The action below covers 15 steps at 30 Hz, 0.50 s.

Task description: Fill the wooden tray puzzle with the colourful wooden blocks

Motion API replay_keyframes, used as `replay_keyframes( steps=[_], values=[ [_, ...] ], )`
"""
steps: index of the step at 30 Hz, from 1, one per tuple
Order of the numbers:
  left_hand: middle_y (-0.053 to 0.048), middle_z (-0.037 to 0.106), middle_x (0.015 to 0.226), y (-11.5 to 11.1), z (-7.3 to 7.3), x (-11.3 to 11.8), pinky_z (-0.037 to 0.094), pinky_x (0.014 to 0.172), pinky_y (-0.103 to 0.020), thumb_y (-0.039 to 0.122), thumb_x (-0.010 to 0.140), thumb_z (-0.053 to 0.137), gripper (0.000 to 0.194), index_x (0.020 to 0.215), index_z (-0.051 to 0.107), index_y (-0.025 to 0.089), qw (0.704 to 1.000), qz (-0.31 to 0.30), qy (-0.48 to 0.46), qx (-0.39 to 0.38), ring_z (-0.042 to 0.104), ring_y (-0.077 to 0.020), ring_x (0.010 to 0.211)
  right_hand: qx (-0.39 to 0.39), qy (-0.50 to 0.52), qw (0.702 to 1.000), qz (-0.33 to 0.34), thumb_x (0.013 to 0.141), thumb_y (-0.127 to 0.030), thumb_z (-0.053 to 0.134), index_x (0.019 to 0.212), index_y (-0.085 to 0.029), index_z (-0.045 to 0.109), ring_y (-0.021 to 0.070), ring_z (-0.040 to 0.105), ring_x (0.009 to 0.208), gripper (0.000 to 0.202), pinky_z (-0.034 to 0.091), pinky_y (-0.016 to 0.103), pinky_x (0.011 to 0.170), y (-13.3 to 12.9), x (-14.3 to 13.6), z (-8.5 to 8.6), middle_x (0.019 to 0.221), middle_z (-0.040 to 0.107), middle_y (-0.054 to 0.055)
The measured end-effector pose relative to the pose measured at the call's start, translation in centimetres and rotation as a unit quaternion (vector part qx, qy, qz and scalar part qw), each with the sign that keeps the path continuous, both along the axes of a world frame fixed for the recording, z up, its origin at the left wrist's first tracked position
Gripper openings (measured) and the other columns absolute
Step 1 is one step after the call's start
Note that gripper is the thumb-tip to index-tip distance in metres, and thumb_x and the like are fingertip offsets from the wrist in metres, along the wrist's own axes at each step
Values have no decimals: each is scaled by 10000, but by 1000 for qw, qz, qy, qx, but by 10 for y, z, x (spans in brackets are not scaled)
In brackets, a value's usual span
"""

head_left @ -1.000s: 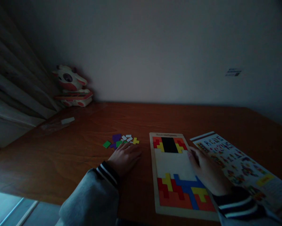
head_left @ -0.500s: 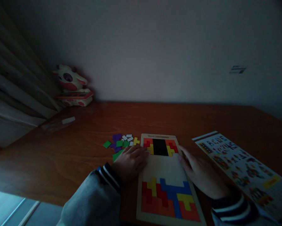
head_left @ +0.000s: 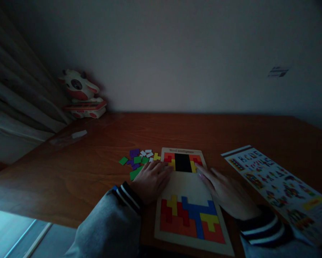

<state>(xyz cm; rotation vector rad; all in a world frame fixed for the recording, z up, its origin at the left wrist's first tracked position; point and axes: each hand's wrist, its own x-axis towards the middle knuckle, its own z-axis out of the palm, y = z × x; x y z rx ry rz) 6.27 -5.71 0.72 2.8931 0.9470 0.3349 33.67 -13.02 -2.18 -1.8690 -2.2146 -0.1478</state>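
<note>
Head view: puzzle tray (head_left: 185, 186) lies flat on the table (head_left: 198, 130), between the hands, long side running away from the wearer. Rectangular, pale wood rim, lettering on the far edge. Far end: black block (head_left: 183, 163) flanked by red, orange and yellow pieces. Middle: bare, pale, smooth. Near end: stepped, straight-edged red, orange, yellow and blue pieces, fitted closely.

Left hand (head_left: 152, 181): palm down over the tray's left edge, fingers close together, slightly bent; underside hidden, cannot tell whether anything is held. Right hand (head_left: 220, 188): at the right edge, fingers extended, narrow gap between index and thumb, no piece seen between them.

Loose pieces (head_left: 137, 159), flat and angular: green, purple, white, yellow. Table brown, wood-grained. Printed sheet (head_left: 282, 195) right, thin, glossiness indeterminate.
</note>
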Motion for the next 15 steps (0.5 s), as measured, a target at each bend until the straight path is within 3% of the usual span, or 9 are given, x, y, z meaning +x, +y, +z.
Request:
replay_keyframes(
  steps=[8,15],
  values=[
    [-109,517,1370,-3,-2,6,444,1002,-526,433,1020,362,424,1361,509,229,1000,16,10,-2,478,-304,1199,-27,22,999,-3,1030,-412,271,1422,-230,490,260,739,857,485,613,420,707,1,-1,3,1126,726,129],
    [-116,519,1412,-3,-3,7,443,1016,-505,424,1018,386,465,1404,447,173,999,33,-3,-14,490,-291,1220,-47,134,990,-5,1017,-405,312,1448,-221,456,263,729,975,490,614,418,789,1,5,3,1200,710,112]
  ],
)
